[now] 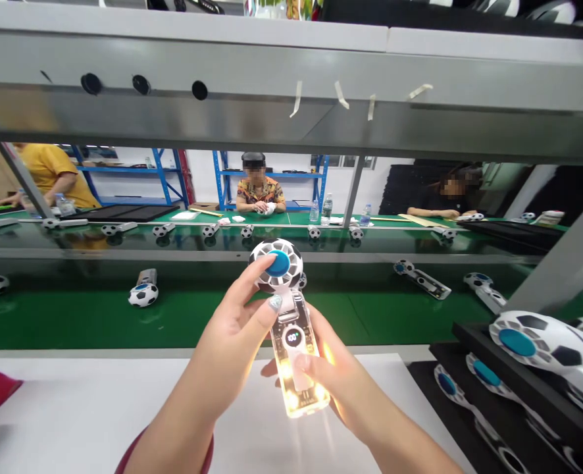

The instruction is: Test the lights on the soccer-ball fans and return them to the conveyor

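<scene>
A handheld fan (293, 337) with a football-patterned round head and a clear handle is held up in front of me. Its handle glows yellow, and a small round display reads 100. My left hand (237, 332) grips the fan at its head and neck, one fingertip lying on the blue centre disc (279, 264). Around the lower handle is my right hand (333, 375), its thumb on the front of the handle. The right fingers are partly hidden behind it.
White work surface (252, 434) lies below my hands. Beyond runs a green conveyor belt (74, 322) carrying several similar fans (143, 294). Black foam trays (456, 339) with fans stand at right. A grey shelf beam (272, 118) crosses above. Co-workers (260, 191) sit across.
</scene>
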